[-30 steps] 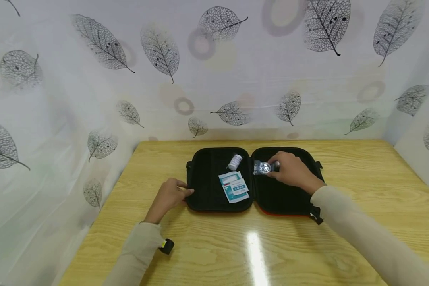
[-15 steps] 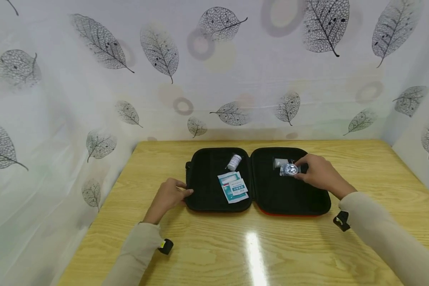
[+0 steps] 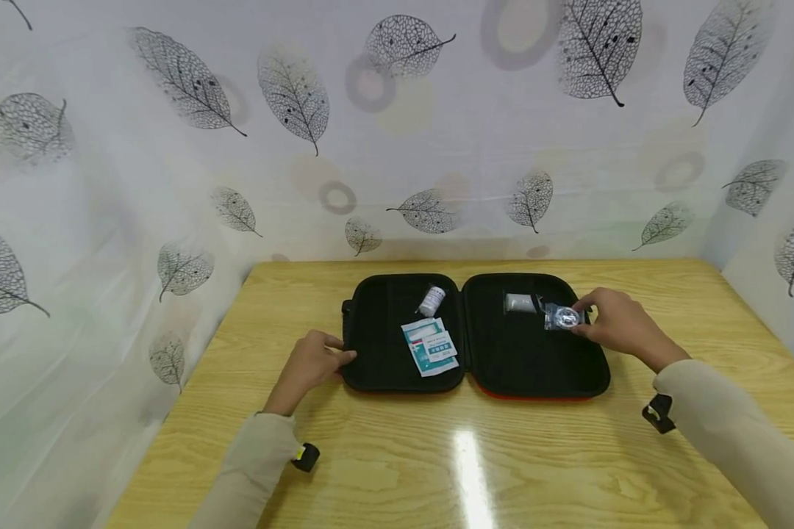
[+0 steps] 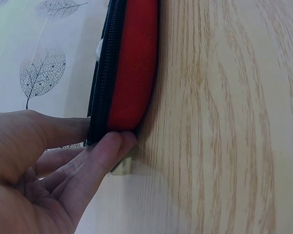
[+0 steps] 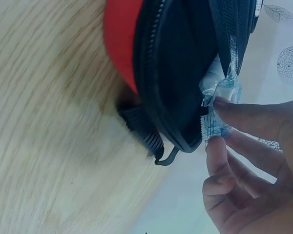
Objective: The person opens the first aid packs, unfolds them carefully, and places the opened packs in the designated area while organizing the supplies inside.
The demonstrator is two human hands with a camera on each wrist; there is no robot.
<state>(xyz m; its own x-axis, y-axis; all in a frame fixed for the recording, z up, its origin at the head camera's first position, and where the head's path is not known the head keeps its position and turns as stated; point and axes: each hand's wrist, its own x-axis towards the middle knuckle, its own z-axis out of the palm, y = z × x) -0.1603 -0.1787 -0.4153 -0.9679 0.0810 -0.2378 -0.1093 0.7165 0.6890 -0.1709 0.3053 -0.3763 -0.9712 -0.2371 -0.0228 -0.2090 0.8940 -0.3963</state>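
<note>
A black-lined case with a red outer shell lies unfolded on the table. My left hand grips its left edge, thumb on the zipper side and fingers against the red shell in the left wrist view. Between thumb and fingers, my right hand pinches a clear plastic packet with a round, pale item inside, over the right half's far right corner. A wrapped white roll rests in that half. In the left half are a white wrapped roll and overlapping teal-and-white sachets.
The wooden table extends around the case, with a patterned curtain behind it. A black strap with a hook sticks out from the case's right side. Small black devices hang at both wrists.
My right hand has carried the packet rightward from near the hinge to the right edge. The white roll in the right half has come into view. My left hand has stayed put.
</note>
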